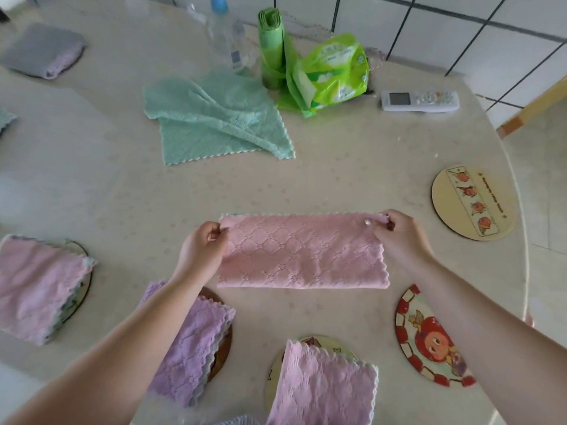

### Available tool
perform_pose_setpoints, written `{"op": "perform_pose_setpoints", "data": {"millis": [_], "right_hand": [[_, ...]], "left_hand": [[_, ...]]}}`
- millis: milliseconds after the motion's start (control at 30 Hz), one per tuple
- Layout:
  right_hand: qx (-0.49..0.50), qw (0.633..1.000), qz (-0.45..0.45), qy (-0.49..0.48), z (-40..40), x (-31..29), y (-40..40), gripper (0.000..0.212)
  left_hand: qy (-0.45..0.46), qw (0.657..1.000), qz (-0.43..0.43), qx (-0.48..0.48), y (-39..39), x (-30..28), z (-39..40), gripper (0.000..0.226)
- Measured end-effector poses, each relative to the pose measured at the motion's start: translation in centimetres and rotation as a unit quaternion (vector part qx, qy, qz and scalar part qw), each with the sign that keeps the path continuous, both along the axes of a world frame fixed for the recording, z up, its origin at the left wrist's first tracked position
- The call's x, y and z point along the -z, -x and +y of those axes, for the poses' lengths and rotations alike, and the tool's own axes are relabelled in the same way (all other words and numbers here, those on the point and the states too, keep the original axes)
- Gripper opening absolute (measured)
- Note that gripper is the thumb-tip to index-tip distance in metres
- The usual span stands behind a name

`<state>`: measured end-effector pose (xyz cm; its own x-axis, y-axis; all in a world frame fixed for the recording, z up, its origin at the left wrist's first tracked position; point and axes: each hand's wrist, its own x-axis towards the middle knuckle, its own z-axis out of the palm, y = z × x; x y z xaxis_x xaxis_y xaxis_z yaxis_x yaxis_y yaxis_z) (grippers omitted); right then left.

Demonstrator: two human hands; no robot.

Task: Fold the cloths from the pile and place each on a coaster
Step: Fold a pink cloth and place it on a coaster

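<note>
A pink cloth (302,251), folded into a long strip, lies flat at the middle of the round table (92,185). The left hand (202,246) pinches its far left corner; the right hand (399,233) pinches its far right corner. The strip's scalloped far edge runs straight between them.

At 12 o'clock a green cloth (214,118) lies rumpled and unfolded, with bare tabletop between it and the strip. At 3 o'clock a bare coaster (472,202) sits near the table's rim; at 5 o'clock a strawberry coaster (429,338) is partly under the right forearm. Folded cloths cover coasters at 6 (322,384), 7 (190,342) and 8 o'clock (36,286). A remote control (420,100) lies at 1 o'clock.
</note>
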<state>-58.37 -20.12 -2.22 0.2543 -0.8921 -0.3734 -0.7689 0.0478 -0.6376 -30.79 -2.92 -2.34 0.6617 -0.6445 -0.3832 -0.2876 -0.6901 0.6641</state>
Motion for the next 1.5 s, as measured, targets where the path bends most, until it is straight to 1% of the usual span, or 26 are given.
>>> {"op": "perform_pose_setpoints", "data": {"millis": [133,300,500,567,633,667,700,733,767,833,867,933,1000,1033,1067,1100,1200,1233,1300,1400,1500], "right_hand": [[0.002,1.000,0.012,0.007,-0.4,0.5,-0.2,0.016],[0.000,1.000,0.019,0.021,-0.4,0.6,-0.4,0.006],[0.004,1.000,0.005,0.028,-0.5,0.8,-0.5,0.006],[0.012,0.999,0.004,0.029,-0.5,0.8,-0.5,0.010],[0.034,0.999,0.001,0.041,-0.4,0.5,-0.3,0.021],[0.032,0.997,0.014,0.072,-0.2,0.3,-0.2,0.026],[0.010,0.992,0.033,0.122,0.2,0.1,-0.3,0.029],[-0.028,0.983,0.046,0.177,0.7,-0.1,-0.6,0.030],[-0.074,0.971,0.045,0.221,1.4,-0.3,-1.2,0.031],[-0.170,0.953,0.043,0.246,3.1,-0.2,-3.1,0.036],[-0.214,0.946,0.052,0.239,4.1,0.2,-4.2,0.039],[-0.272,0.934,0.067,0.223,5.9,1.3,-6.3,0.043],[-0.275,0.932,0.068,0.224,7.1,2.5,-7.4,0.044],[-0.263,0.936,0.071,0.224,7.4,3.1,-7.5,0.046],[-0.255,0.938,0.078,0.224,7.4,3.6,-7.3,0.046],[-0.254,0.936,0.089,0.228,7.4,4.0,-6.9,0.046],[-0.281,0.917,0.139,0.245,7.0,4.6,-5.7,0.048],[-0.294,0.910,0.151,0.250,6.9,4.5,-5.2,0.051],[-0.309,0.901,0.173,0.250,6.5,4.5,-4.1,0.056],[-0.292,0.904,0.205,0.234,5.8,4.4,-2.4,0.064],[-0.261,0.915,0.224,0.211,5.3,4.2,-0.4,0.070]], "left_hand": [[-0.023,1.000,0.003,-0.009,-0.7,0.5,-0.5,0.020],[-0.038,0.999,0.024,-0.001,-1.0,0.6,-1.2,0.019],[-0.039,0.999,0.020,0.002,-1.3,0.7,-1.4,0.021],[-0.039,0.999,0.025,-0.009,-1.3,0.8,-1.6,0.020],[-0.033,0.998,0.022,-0.041,-1.3,0.5,-1.5,0.023],[-0.024,0.998,-0.008,-0.053,-1.1,0.3,-1.3,0.028],[-0.001,0.997,-0.059,-0.052,-0.8,0.2,-0.9,0.032],[0.036,0.992,-0.113,-0.030,0.1,-0.1,-0.7,0.032],[0.074,0.987,-0.144,0.009,1.3,-0.3,-0.6,0.030],[0.111,0.976,-0.139,0.127,4.8,-0.1,-1.0,0.031],[0.108,0.967,-0.140,0.186,6.6,0.3,-1.6,0.035],[0.096,0.938,-0.182,0.278,9.1,1.9,-2.6,0.046],[0.038,0.912,-0.237,0.333,10.1,3.4,-3.3,0.073],[0.011,0.903,-0.255,0.345,10.2,4.1,-3.3,0.084],[0.002,0.897,-0.269,0.350,10.1,4.5,-3.3,0.088],[0.005,0.894,-0.278,0.351,10.0,4.7,-3.2,0.085],[0.021,0.889,-0.301,0.345,9.1,4.7,-2.9,0.059],[0.012,0.886,-0.308,0.346,8.8,4.6,-2.9,0.054],[-0.020,0.882,-0.318,0.349,8.0,4.5,-2.4,0.055],[-0.062,0.890,-0.313,0.327,6.5,4.5,-1.4,0.061],[-0.075,0.907,-0.297,0.289,5.0,4.4,-0.3,0.065]]}}
